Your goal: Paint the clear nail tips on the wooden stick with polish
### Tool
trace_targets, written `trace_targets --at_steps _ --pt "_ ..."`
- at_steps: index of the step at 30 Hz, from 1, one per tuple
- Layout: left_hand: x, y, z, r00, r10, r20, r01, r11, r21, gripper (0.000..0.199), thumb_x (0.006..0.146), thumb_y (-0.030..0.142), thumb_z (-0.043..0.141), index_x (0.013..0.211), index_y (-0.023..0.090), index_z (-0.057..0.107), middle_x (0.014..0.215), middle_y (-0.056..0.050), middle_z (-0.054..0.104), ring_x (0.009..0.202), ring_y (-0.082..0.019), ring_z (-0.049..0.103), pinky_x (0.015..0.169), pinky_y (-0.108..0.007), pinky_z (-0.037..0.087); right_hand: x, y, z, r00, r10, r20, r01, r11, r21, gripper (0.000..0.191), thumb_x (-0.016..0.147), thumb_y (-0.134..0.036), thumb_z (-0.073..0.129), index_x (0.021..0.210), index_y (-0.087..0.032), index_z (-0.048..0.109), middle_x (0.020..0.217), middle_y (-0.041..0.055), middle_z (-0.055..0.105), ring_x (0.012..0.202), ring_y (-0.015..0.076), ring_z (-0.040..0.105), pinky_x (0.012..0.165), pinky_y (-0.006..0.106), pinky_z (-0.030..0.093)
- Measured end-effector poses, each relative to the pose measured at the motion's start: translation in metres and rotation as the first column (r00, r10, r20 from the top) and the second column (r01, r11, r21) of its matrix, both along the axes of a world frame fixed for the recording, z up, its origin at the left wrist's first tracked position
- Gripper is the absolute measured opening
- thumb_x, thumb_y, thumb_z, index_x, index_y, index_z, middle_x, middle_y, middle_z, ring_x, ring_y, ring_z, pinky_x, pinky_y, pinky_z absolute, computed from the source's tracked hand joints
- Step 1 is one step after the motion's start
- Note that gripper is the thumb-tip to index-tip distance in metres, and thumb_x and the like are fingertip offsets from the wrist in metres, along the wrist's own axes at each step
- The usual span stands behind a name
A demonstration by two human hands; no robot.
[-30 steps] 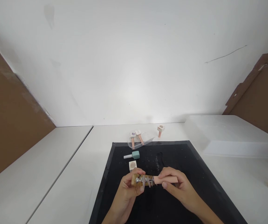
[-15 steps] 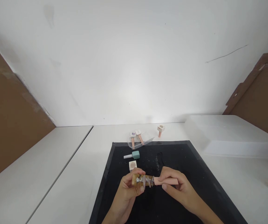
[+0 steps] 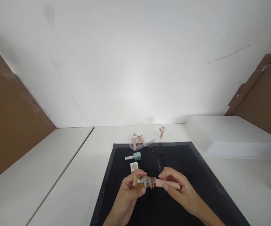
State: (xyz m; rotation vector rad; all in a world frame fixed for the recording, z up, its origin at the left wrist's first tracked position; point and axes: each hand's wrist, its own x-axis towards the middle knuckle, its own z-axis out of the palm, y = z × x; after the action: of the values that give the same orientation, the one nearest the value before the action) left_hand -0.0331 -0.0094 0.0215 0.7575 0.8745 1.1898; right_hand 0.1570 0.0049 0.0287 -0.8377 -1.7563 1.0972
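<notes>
My left hand (image 3: pixel 128 194) is closed around a yellow-brown block (image 3: pixel 135 181) with silvery metal parts and greyish bands wound round it. A long pink cap (image 3: pixel 170 184) extends from its right end, level with the block. My right hand (image 3: pixel 181 188) holds this cap, the thumb on its near side and the fingers along its far side. How the cap joins the block is too small to make out. Just beyond my left fingers is a white square piece (image 3: pixel 134 166), partly hidden. A teal bottle (image 3: pixel 137 156) with a pale cap, like nail polish, lies behind it.
A black mat (image 3: pixel 177 157) lies under my hands. At its far edge, two white bottles with pink caps (image 3: pixel 134 142) rest on a clear plastic tray (image 3: pixel 149 142). Another pink-capped bottle (image 3: pixel 162 129) lies near the wall. A white box (image 3: pixel 239 138) stands right.
My right index finger has shifted from on top of the pink cap to its far side, baring more of it. The left hand and block stay almost still.
</notes>
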Motion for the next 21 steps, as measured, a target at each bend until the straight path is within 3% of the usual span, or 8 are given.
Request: trace_targets --at_steps 21 --pt "-0.001 0.003 -0.009 0.999 -0.051 -0.015 0.052 0.997 0.056 0.024 0.054 0.021 0.076 0.077 0.022 0.070 0.089 0.000 0.046 0.076 -0.013 0.046 0.069 -0.024 0.035 -0.002 0.001 0.006 1.000 -0.012 0.005 0.011 0.993 0.117 0.020 0.070 -0.003 0.049 0.075 -0.020 0.059 0.069 0.0000 0.048 0.060 0.0145 0.046 0.054 0.025 0.035"
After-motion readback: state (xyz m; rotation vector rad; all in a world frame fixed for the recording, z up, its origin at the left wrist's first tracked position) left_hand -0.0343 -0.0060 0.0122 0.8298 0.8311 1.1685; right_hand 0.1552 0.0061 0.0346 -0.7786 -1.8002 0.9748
